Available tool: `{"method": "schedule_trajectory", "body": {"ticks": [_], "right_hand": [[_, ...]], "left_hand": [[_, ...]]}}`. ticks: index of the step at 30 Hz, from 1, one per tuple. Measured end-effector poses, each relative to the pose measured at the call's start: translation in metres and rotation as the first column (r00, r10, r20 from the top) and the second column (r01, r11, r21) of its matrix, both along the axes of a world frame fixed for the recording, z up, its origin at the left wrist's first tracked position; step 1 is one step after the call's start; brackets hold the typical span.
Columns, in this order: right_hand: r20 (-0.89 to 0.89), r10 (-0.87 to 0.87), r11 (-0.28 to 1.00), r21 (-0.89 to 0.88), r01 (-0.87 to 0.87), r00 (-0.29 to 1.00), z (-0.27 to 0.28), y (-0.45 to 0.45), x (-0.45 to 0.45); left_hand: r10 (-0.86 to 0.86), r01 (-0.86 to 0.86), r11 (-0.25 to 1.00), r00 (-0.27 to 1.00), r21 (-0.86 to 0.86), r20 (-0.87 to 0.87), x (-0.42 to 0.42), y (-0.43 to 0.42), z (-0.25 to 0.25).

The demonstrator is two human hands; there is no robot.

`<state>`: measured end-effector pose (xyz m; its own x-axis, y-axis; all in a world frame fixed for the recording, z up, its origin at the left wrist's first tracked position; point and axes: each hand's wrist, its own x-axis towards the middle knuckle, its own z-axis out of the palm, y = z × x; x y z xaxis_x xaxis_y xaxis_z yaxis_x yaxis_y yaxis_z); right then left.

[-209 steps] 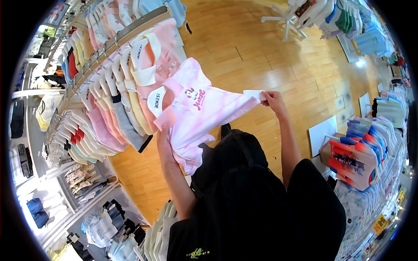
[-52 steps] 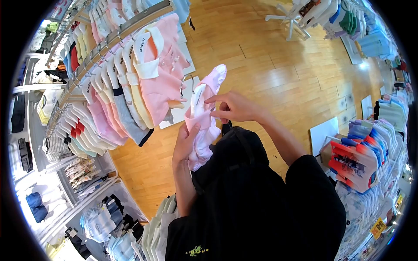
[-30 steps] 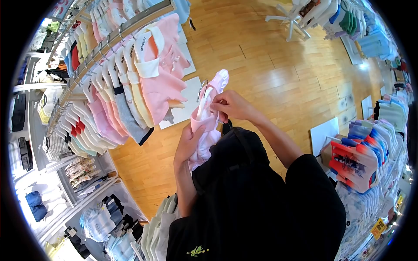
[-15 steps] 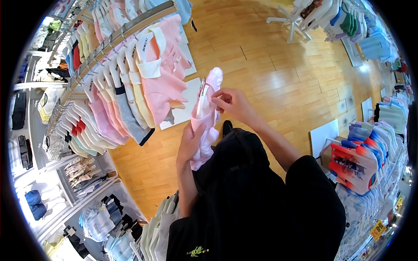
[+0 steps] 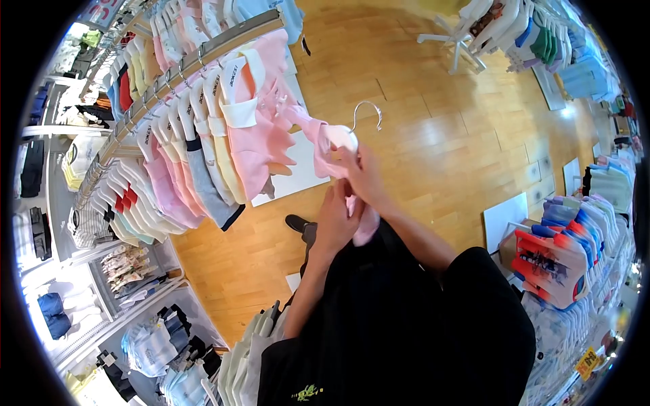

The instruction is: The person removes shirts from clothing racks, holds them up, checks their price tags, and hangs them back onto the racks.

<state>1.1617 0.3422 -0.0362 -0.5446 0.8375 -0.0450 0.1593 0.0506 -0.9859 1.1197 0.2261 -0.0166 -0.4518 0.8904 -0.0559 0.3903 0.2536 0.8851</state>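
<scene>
A pink child's garment [image 5: 315,135] is on a white hanger [image 5: 342,137] whose metal hook points up and right, over the wooden floor. My left hand [image 5: 336,215] is closed on the garment's lower folds, close to my body. Just above and right of it, my right hand [image 5: 365,177] is closed at the garment's collar and the hanger, partly covering both. The two hands nearly touch. One end of the garment reaches toward the pink clothes [image 5: 254,149] hanging at the left.
A wooden rail [image 5: 196,57] with many hung clothes crosses the upper left. White shelves [image 5: 74,260] stand at far left. Red and blue printed shirts [image 5: 552,260] hang at right. A white rack base [image 5: 455,44] is at the top. My shoe [image 5: 296,223] shows on the floor.
The garment and hanger have turned, so the hook now points up and right. Both hands have moved right and closer together. My left shoe has come into view.
</scene>
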Motion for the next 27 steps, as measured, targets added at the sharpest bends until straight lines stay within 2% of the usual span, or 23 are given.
{"method": "schedule_trajectory", "body": {"ticks": [2,4,6,7,9,10,12,13,15,18,19,21,24,25,27], "right_hand": [[-0.006,-0.068,0.976,-0.209,0.066,0.998,0.019,0.015,0.006],[-0.051,-0.069,0.975,-0.215,0.056,0.996,0.025,0.035,0.015],[-0.037,0.044,0.991,-0.125,-0.049,0.998,0.031,0.057,0.031],[-0.034,0.045,0.991,-0.124,-0.049,0.998,0.040,0.064,0.038],[0.106,0.047,0.903,-0.429,0.003,0.993,0.059,0.076,0.052],[0.108,0.047,0.904,-0.428,0.004,0.993,0.061,0.081,0.058],[0.173,0.110,0.903,-0.430,-0.025,0.979,0.063,0.090,0.070],[0.174,0.110,0.903,-0.430,-0.025,0.979,0.062,0.094,0.076],[0.126,0.233,0.907,-0.386,-0.169,0.964,0.058,0.098,0.084],[0.212,0.262,0.900,-0.407,-0.158,0.942,0.061,0.095,0.089],[0.213,0.260,0.900,-0.408,-0.157,0.942,0.061,0.096,0.089],[0.184,0.336,0.834,-0.513,-0.201,0.924,0.061,0.095,0.089],[0.127,0.333,0.796,-0.570,-0.206,0.935,0.059,0.093,0.088],[0.126,0.329,0.796,-0.571,-0.203,0.936,0.060,0.094,0.086],[0.171,0.421,0.743,-0.629,-0.230,0.891,0.064,0.096,0.080]], "left_hand": [[-0.056,0.056,0.998,0.998,0.017,0.028,0.000,0.004,0.015],[0.005,-0.007,0.998,0.999,0.063,0.032,-0.005,0.001,0.009],[0.063,-0.067,0.992,0.997,0.107,0.040,-0.016,-0.003,0.004],[0.121,-0.128,0.984,0.991,0.122,0.064,-0.024,-0.006,0.002],[0.236,-0.243,0.960,0.970,0.138,0.062,-0.039,-0.011,0.002],[0.293,-0.295,0.945,0.955,0.143,0.038,-0.047,-0.013,0.002],[0.298,-0.299,0.947,0.954,0.119,0.024,-0.061,-0.017,0.006],[0.328,-0.321,0.934,0.944,0.157,-0.020,-0.065,-0.017,0.011],[0.374,-0.350,0.908,0.925,0.228,-0.068,-0.070,-0.016,0.015],[0.397,-0.336,0.893,0.902,0.300,-0.171,-0.070,-0.012,0.026],[0.395,-0.334,0.894,0.903,0.299,-0.171,-0.070,-0.012,0.028],[0.200,-0.192,0.970,0.979,0.146,-0.042,-0.072,-0.016,0.032],[0.204,-0.206,0.974,0.978,0.096,0.032,-0.065,-0.013,0.042],[0.200,-0.202,0.975,0.979,0.095,0.032,-0.066,-0.015,0.041],[0.165,-0.156,0.982,0.983,0.110,-0.077,-0.067,-0.019,0.041]]}}
